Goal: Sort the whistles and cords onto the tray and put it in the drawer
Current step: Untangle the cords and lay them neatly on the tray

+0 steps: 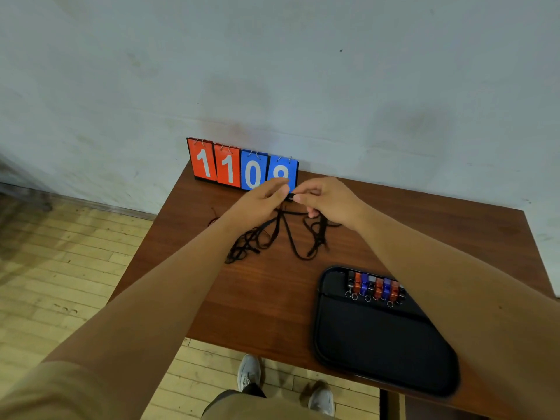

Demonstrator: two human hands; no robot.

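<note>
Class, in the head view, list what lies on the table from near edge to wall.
Black padded tray → row of red, blue and black whistles → tangled black cords → red-and-blue flip scoreboard.

Both hands, left hand (263, 199) and right hand (327, 199), pinch black cords (274, 234) above the table (266, 301).

Lit dimly and evenly; shadowed faintly on the wall (409, 125) beyond the right hand (328, 200); mildly blurred throughout, bowed toward the edges.
</note>
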